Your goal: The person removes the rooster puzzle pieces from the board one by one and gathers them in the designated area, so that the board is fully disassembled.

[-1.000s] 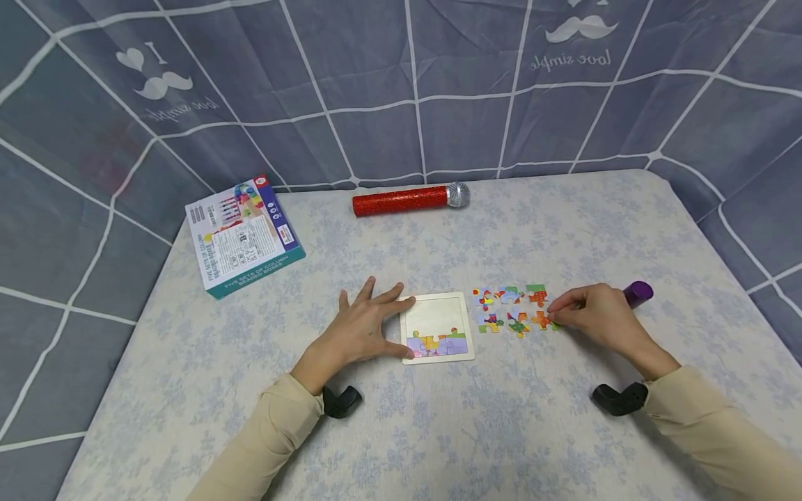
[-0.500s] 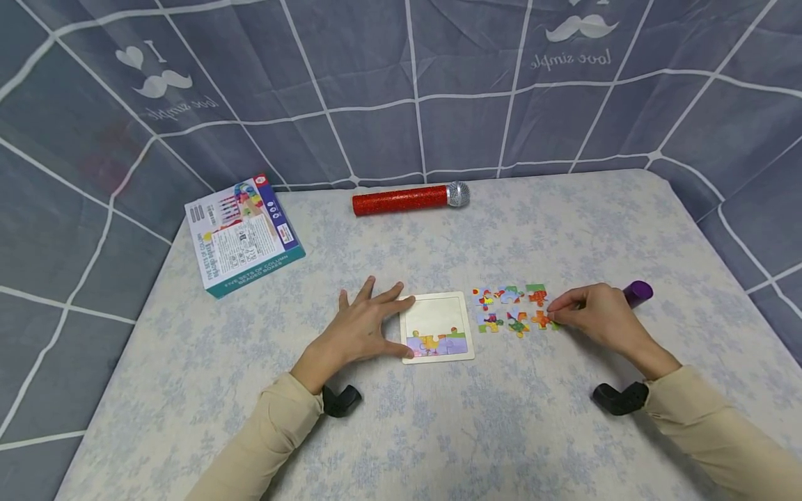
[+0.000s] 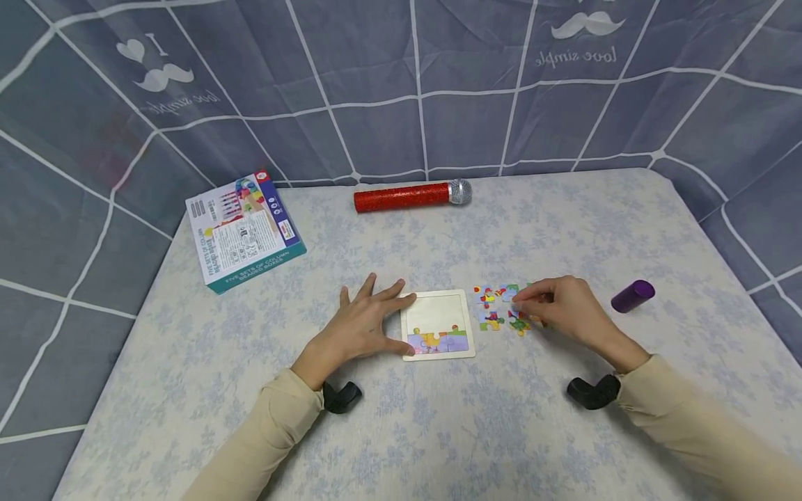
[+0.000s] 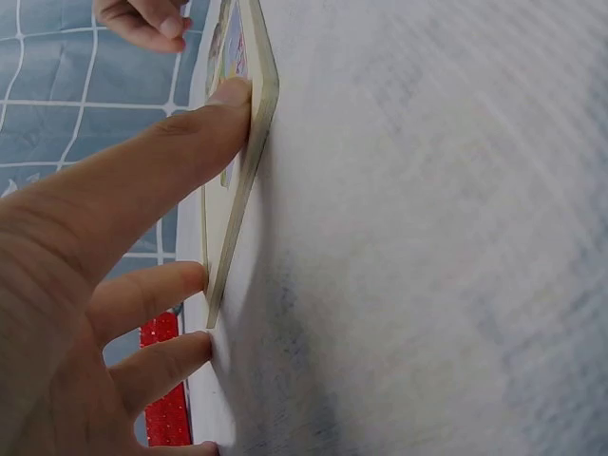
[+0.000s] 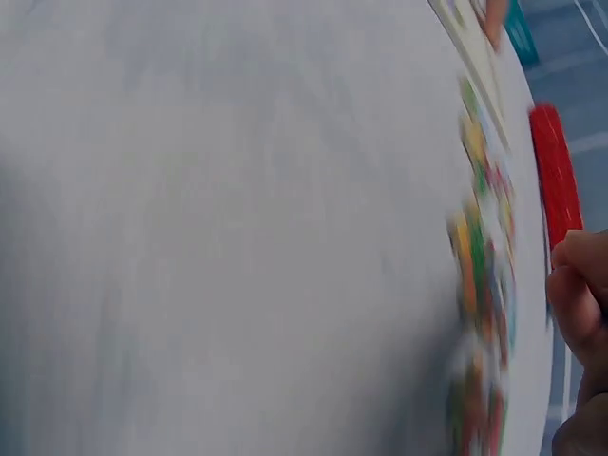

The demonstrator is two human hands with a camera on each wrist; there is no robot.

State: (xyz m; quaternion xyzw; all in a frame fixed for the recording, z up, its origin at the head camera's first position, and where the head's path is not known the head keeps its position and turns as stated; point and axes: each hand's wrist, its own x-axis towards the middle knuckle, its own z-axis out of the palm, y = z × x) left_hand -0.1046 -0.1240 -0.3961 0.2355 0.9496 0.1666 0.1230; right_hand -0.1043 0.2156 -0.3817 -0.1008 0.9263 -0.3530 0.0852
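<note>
My left hand (image 3: 360,323) spreads its fingers beside a square wooden puzzle tray (image 3: 437,356), thumb and forefinger pressing its left edge. In the left wrist view the thumb (image 4: 214,128) lies on the tray's rim. Joined jigsaw pieces (image 3: 438,342) fill the tray's near part; its far part shows bare wood. Right of the tray, loose jigsaw pieces (image 3: 491,320) lie in two rows. My right hand (image 3: 570,309) hovers over their right side, fingers curled and fingertips together, partly hiding the rightmost ones. No piece shows between its fingertips in the right wrist view.
A purple cylinder (image 3: 633,296) lies right of my right hand. At the back are a red glittery microphone (image 3: 404,197) and, to the left, a boxed bead toy (image 3: 247,233). A grey tile-patterned curtain (image 3: 376,69) hangs behind the table's back edge.
My right hand has moved left from the right end of the loose pieces to over them, leaving the purple cylinder fully in view. The left hand stays on the tray.
</note>
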